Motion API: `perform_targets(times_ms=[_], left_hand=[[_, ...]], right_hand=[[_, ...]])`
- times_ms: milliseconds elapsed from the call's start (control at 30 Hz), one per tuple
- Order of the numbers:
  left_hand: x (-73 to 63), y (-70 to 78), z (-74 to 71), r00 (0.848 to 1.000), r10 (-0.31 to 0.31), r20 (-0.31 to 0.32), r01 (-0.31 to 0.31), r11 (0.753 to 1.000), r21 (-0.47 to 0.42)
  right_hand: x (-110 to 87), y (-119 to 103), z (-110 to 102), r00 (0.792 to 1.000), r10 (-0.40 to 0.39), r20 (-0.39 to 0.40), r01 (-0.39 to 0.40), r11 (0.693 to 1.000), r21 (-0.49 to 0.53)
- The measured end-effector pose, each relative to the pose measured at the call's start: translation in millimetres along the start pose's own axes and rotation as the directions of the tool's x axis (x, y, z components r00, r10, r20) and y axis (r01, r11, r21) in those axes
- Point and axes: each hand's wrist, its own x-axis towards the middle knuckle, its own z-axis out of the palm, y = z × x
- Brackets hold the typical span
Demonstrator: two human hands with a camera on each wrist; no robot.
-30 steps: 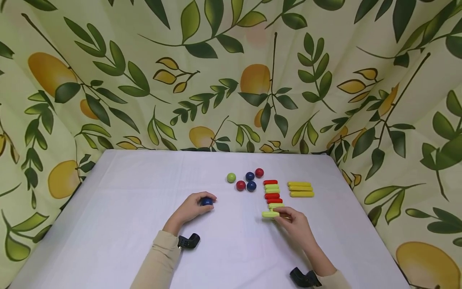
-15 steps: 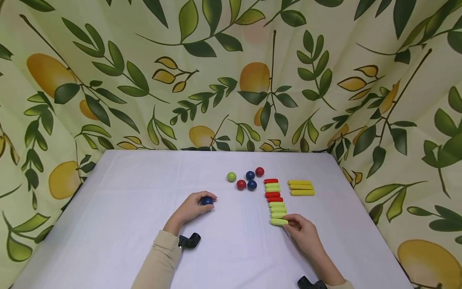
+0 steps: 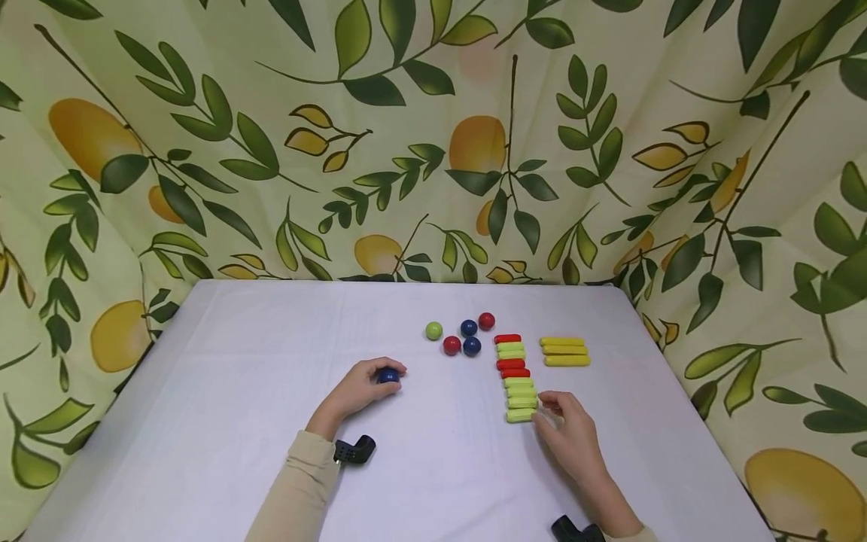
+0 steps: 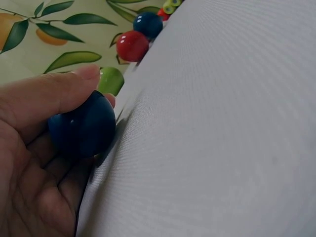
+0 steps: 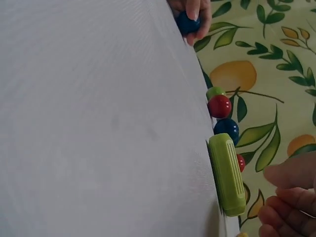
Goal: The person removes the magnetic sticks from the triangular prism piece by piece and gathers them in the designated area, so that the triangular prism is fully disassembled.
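Note:
In the head view my left hand [image 3: 362, 388] holds a dark blue ball [image 3: 388, 376] low on the white table, thumb and fingers curled round it. The left wrist view shows that blue ball [image 4: 84, 126] between thumb and fingers. My right hand [image 3: 571, 436] is just right of the nearest light green ridged stick [image 3: 521, 415], the front one in a column of red and light green sticks. In the right wrist view the fingertips [image 5: 276, 175] are apart from this green stick [image 5: 227, 175], and nothing is between them.
Beyond the hands lie a light green ball [image 3: 433, 330], two red balls [image 3: 451, 345] and two blue balls [image 3: 472, 346]. Three yellow sticks [image 3: 566, 351] lie right of the column. A leaf-patterned curtain [image 3: 406, 188] stands behind the white table [image 3: 271, 316].
My right hand brought a light green stick to the front end of the column, set it down and let go, drawing slightly right. The left hand stayed on the blue ball.

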Motion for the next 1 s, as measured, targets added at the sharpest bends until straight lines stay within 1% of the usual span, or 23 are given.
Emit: perform_targets(times_ms=[33,100,200,267,333,433,500,567,633,667,733,767,800,900,1000], left_hand=[[0.8,-2.3,0.1,1.000,0.002,-0.006,-0.002,1.000,-0.002],[2.3,-7.4,0.4,1.000,0.009,-0.015,-0.009,1.000,-0.020],[4.3,-13.0,0.4,1.000,0.004,-0.013,-0.005,0.999,-0.045],[5.7,-15.0,0.0,1.000,-0.011,-0.012,0.010,0.997,-0.072],[7.5,-15.4,-0.7,1.000,-0.027,-0.013,0.026,0.996,-0.090],[11.0,-13.8,-2.6,0.998,-0.067,-0.019,0.063,0.988,-0.140],[14.6,-11.3,-3.8,0.996,-0.086,-0.022,0.082,0.986,-0.146],[19.9,-7.7,-4.2,0.993,-0.112,-0.026,0.108,0.986,-0.129],[27.7,-3.3,-3.6,0.992,-0.123,-0.032,0.120,0.989,-0.088],[33.0,-1.0,-2.9,0.992,-0.123,-0.036,0.121,0.990,-0.069],[45.4,3.4,-1.8,0.991,-0.116,-0.060,0.114,0.993,-0.040],[52.1,5.4,-1.5,0.990,-0.120,-0.076,0.117,0.993,-0.035],[59.2,6.3,-1.4,0.989,-0.117,-0.093,0.114,0.993,-0.035],[78.1,7.6,-1.3,0.982,-0.122,-0.146,0.118,0.992,-0.039],[91.9,6.1,-0.5,0.978,-0.126,-0.165,0.123,0.992,-0.026]], right_hand=[[0.5,-3,-1,1.000,-0.013,-0.001,0.013,1.000,0.023],[1.9,-11,-1,1.000,-0.015,0.021,0.014,0.997,0.076],[4.6,-24,3,0.996,0.029,0.088,-0.043,0.987,0.155],[7.7,-33,9,0.988,0.055,0.141,-0.087,0.970,0.226],[11.0,-43,17,0.980,0.064,0.191,-0.123,0.941,0.316],[14.1,-57,31,0.959,0.024,0.282,-0.156,0.876,0.457],[13.1,-64,41,0.938,-0.027,0.346,-0.167,0.839,0.518],[9.6,-68,50,0.905,-0.084,0.416,-0.182,0.809,0.558],[4.9,-71,57,0.869,-0.130,0.477,-0.192,0.800,0.569],[2.7,-71,59,0.855,-0.149,0.496,-0.193,0.797,0.573],[-0.4,-71,63,0.834,-0.171,0.525,-0.200,0.793,0.576],[-1.2,-70,64,0.827,-0.178,0.533,-0.203,0.790,0.579],[-1.5,-69,65,0.823,-0.182,0.538,-0.205,0.788,0.580],[-2.1,-68,66,0.821,-0.193,0.537,-0.203,0.781,0.591],[-2.9,-66,69,0.822,-0.198,0.534,-0.197,0.781,0.593]])
